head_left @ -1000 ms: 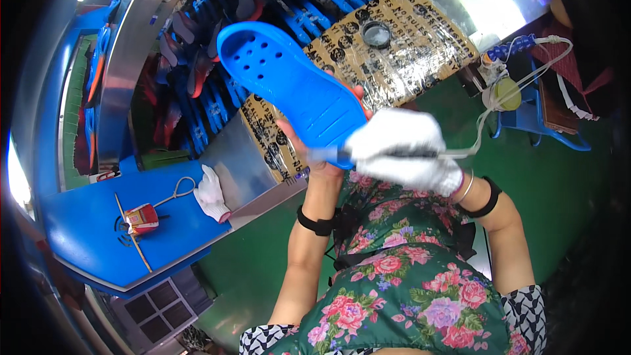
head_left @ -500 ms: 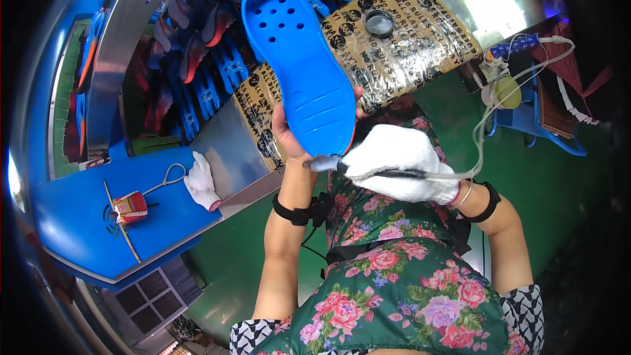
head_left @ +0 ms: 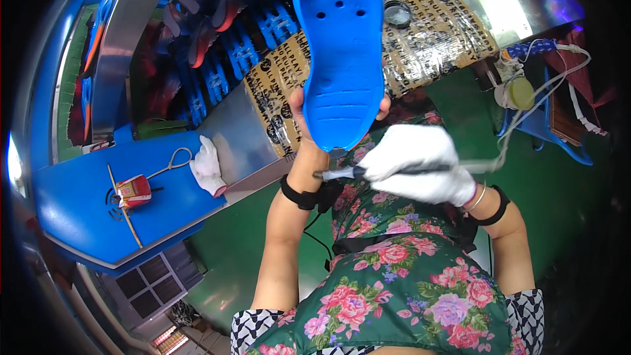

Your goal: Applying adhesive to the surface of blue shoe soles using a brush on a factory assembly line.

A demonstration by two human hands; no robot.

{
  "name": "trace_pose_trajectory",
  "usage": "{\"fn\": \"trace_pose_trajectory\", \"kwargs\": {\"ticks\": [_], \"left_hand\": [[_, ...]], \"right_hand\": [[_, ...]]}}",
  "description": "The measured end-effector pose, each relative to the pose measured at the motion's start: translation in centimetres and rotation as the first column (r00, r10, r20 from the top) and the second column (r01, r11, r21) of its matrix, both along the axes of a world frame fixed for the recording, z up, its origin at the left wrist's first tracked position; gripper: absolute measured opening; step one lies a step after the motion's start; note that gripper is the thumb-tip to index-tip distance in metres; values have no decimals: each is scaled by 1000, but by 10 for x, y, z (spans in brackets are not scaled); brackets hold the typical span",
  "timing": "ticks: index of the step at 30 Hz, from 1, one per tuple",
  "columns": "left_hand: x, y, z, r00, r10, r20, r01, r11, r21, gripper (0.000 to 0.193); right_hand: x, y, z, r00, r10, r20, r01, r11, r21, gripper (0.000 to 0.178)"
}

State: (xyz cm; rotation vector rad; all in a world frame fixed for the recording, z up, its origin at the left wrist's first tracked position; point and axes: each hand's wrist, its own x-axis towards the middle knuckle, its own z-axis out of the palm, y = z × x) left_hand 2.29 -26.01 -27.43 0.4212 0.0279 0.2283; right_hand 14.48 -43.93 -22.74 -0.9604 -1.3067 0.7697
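Note:
My bare left hand is closed round the lower, heel end of a bright blue shoe sole, thumb at one edge and fingertips showing at the other. The sole has several round holes in its wide far end and shallow ridges near the heel. In a white knitted glove, my right hand is closed on a slim brush-like tool with a pale tube running off to the right. Its dark tip lies just below the heel edge, apart from the sole and in front of my left wrist.
A bench wrapped in printed brown tape bears a small round dish. On a blue board at left are a spare white glove, a red box and a thin stick. Several dark-and-red shoe parts stand behind. A yellow-lidded container hangs at right.
The sole has moved up and right and now points straighter away from me. The brush tip, earlier at the heel edge, is now a little below it.

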Motion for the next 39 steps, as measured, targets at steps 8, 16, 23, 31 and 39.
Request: {"fn": "trace_pose_trajectory", "kwargs": {"ticks": [8, 16, 23, 31, 39], "left_hand": [[-2, 9, 10, 997, -56, -46, 58, 997, 46, 117], [-6, 5, 13, 989, -99, -111, 107, 992, 69, 113], [-8, 12, 14, 975, -187, -124, 201, 973, 112, 102], [4, 7, 4, 996, -86, 12, 85, 993, 78, 124], [7, 2, 10, 993, 18, -114, -11, 998, 64, 124]], "right_hand": [[2, 3, -11, 903, -290, 316, 218, 945, 243, 22], [14, -2, -8, 976, -183, 116, 174, 982, 78, 19], [-1, -10, -9, 986, -45, 158, 25, 992, 126, 23], [-8, -5, -7, 997, -58, -55, 54, 996, -66, 16], [-16, 2, -2, 975, -166, 145, 158, 985, 63, 18]]}}
